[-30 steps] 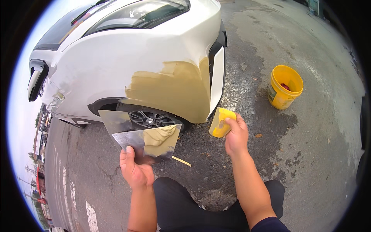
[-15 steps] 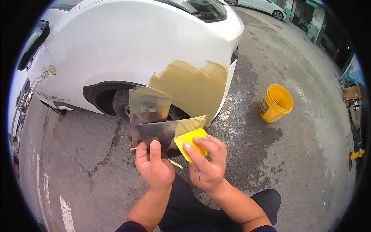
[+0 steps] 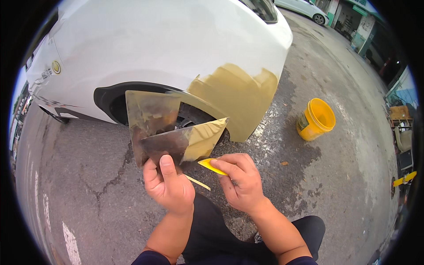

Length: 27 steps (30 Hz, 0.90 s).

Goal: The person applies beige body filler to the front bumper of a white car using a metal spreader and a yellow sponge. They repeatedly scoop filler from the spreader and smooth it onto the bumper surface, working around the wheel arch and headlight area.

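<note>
My left hand (image 3: 170,185) is closed, thumb on top, on two overlapping thin putty boards: a dark one (image 3: 163,145) in front and a see-through smeared one (image 3: 152,110) behind. Tan putty (image 3: 205,139) coats the right end of the front board. Beside that board's lower right edge, my right hand (image 3: 240,181) pinches a yellow putty spreader (image 3: 213,166), turned nearly edge-on. In front of me stands a white car (image 3: 176,44). A patch of the same tan putty (image 3: 238,97) covers its panel between the wheel arch and the corner.
A yellow bucket (image 3: 316,119) stands on the asphalt to the right, next to a wet dark stain (image 3: 291,176). Below the boards shows a thin pale strip (image 3: 198,182). Another car (image 3: 304,8) is parked far off, and assorted items (image 3: 402,128) line the right edge.
The boards have shifted left and tilted, showing more of the putty. The spreader has turned from face-on to nearly edge-on and moved down off the putty. My view has shifted slightly.
</note>
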Available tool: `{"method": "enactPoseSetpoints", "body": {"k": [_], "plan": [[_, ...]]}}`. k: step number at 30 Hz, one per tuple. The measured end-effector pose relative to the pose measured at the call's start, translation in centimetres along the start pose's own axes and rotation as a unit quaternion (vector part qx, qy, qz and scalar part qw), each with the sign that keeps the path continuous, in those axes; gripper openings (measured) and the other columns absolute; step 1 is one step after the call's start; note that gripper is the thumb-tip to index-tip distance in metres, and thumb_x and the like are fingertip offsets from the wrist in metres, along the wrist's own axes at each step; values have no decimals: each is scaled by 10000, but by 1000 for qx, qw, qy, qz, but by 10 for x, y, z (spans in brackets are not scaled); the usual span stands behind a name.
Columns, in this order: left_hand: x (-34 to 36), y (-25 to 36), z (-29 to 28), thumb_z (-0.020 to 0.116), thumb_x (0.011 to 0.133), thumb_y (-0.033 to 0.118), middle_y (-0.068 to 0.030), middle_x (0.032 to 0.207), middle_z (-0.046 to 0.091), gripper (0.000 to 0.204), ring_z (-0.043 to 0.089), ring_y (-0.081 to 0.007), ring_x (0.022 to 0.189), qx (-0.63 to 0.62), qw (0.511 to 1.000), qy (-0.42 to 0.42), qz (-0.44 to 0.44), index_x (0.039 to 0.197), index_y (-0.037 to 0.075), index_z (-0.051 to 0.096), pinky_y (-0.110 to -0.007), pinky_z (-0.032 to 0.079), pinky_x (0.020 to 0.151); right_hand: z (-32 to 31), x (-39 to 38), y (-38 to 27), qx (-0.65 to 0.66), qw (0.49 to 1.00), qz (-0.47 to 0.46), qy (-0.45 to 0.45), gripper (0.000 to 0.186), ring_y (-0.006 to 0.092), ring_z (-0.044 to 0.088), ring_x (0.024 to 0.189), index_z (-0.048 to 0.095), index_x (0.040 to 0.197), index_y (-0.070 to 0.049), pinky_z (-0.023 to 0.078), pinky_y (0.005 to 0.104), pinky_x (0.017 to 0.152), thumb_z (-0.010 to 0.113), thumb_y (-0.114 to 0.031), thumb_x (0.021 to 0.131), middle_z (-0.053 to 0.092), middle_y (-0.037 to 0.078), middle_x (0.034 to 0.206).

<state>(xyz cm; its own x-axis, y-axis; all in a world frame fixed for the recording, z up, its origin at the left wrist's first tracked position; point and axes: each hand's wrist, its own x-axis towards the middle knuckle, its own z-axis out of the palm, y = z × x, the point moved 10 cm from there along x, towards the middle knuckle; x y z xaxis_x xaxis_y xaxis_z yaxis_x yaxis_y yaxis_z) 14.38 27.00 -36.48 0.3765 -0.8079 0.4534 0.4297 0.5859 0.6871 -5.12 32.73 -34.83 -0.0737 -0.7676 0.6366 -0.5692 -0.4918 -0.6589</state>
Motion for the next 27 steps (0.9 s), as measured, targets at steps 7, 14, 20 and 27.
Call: {"method": "enactPoseSetpoints", "body": {"k": [7, 14, 20, 27], "plan": [[10, -46, -11, 535, 994, 7, -114, 1176, 691, 211, 662, -203, 1073, -194, 949, -43, -245, 1183, -3, 628, -351, 525, 964, -43, 8, 74, 558, 797, 185, 139, 316, 248, 619, 1166, 595, 1301, 15, 491, 424, 1015, 564, -46, 992, 649, 145, 1249], [-20, -50, -10, 528, 996, 11, -107, 1137, 708, 206, 682, -197, 1020, -142, 966, -57, -209, 1165, -24, 640, -343, 540, 932, -26, 0, 72, 499, 833, 188, -146, 286, 244, 625, 1097, 665, 1214, 12, 488, 418, 974, 605, -36, 939, 656, 158, 1182], [-36, -23, -30, 576, 986, 24, -109, 1120, 700, 177, 666, -198, 1027, -105, 990, 28, -93, 1133, -48, 643, -357, 522, 959, -48, 8, 115, 344, 905, 203, -148, 250, 138, 601, 1026, 677, 1190, 30, 481, 289, 909, 619, -37, 957, 629, 74, 1125], [-92, 4, -12, 515, 1002, 11, -172, 1274, 626, 247, 617, -267, 1168, 39, 997, 9, 70, 1218, -80, 594, -437, 486, 1047, -69, 8, 90, 163, 978, 80, -107, 266, 149, 651, 862, 681, 1186, 6, 515, 281, 787, 648, -79, 935, 673, 82, 961]]}}
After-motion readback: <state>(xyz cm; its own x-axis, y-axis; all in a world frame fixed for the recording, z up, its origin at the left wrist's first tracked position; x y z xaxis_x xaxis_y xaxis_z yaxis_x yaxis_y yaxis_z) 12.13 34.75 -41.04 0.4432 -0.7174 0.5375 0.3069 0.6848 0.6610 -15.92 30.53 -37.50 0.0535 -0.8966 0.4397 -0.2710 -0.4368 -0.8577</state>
